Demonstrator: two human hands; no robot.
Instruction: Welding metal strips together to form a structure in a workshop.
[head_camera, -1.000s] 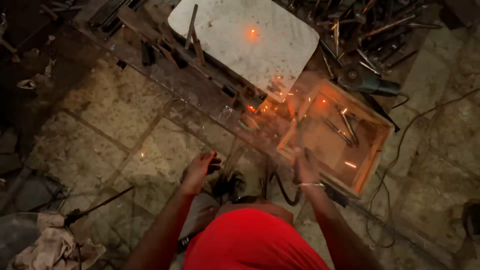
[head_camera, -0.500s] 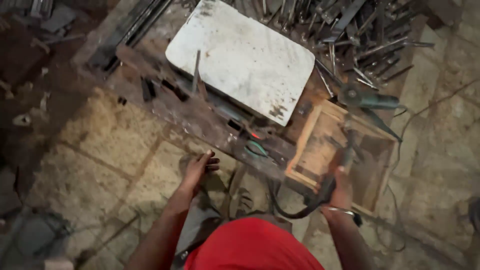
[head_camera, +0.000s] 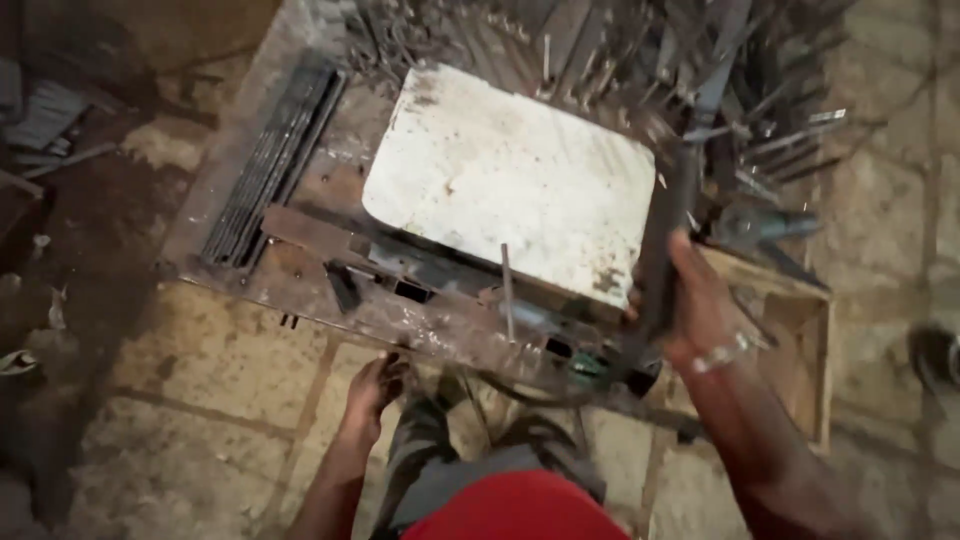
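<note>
My right hand (head_camera: 690, 300) is raised and closed around a dark tool (head_camera: 662, 240) with a black cable (head_camera: 545, 392) hanging from it, held over the right edge of a white, rust-stained plate (head_camera: 510, 185). The plate lies on a rusty metal workbench (head_camera: 300, 280). My left hand (head_camera: 372, 385) hangs low with loosely curled fingers just below the bench's front edge; whether it touches anything is unclear. My red shirt and grey trousers fill the bottom centre.
Several metal rods and scrap bars (head_camera: 720, 90) are piled behind the plate. Flat dark strips (head_camera: 265, 170) lie at the bench's left. A wooden box (head_camera: 790, 340) stands at the right. A stone tile floor (head_camera: 200, 400) is underfoot.
The sparks and glow at the wooden box have stopped. My right hand has lifted the tool up and leftward, from the box to the plate's right edge. My left hand has stayed low.
</note>
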